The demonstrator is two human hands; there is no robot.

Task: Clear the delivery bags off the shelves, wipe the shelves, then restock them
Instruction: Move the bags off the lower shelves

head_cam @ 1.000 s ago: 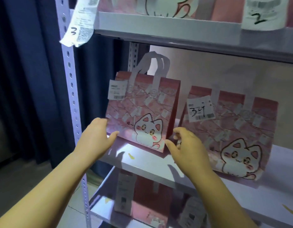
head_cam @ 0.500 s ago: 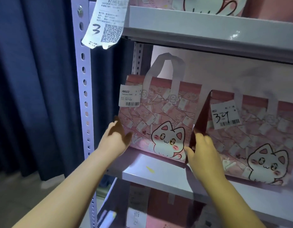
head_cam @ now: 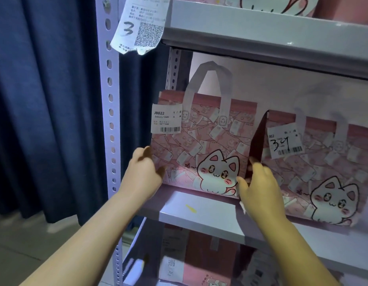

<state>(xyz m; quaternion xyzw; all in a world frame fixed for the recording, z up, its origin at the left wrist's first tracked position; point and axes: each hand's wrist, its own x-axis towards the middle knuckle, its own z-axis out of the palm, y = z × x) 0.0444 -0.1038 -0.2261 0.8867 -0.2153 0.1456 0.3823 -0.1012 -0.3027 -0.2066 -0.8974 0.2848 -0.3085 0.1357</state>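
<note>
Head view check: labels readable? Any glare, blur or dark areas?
Head view: the J8022 label on the left cat bag is sharp; the handwritten 34 label is legible; the lower-shelf bags sit in dim shadow, labels unreadable; small glint on the upper shelf edge.

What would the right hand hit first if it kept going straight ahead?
Probably the dark side of the bag marked 34; the right hand points into the gap between it and the J8022 bag, though depth is unclear.
</note>
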